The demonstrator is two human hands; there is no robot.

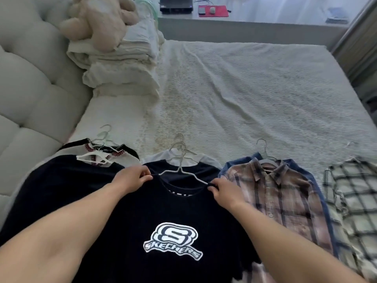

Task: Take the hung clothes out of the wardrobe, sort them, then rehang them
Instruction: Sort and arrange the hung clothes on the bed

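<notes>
A black T-shirt [163,221] with a white Skechers logo [173,241] is spread flat on the bed [255,99], on top of the middle pile of clothes. A thin white hanger [182,173] lies at its neck. The left shoulder seam is pinched by the left hand [133,178], with the fingers curled tight on the cloth just beside the hanger's tip. The other side of the neck is pinched by the right hand [223,189] in the same way, right where the hanger's other arm ends. Under the black T-shirt another dark shirt [193,170] and a white shirt [206,159] are stacked, each with its own hanger hook poking out at the top. To the left a second dark top [51,190] is laid, and above it a white top [102,155] with red stitching (like a baseball) can be seen. To the right a brown plaid shirt [285,201] is laid on a blue shirt [324,201], and farther right a white checked shirt [353,201] is laid apart from them. Folded blankets [122,70] are piled at the head of the bed with a plush toy [98,19] on top. A padded headboard [26,78] is seen on the left. A desk [255,27] stands past the bed, and a red mat [214,11] is on it.
</notes>
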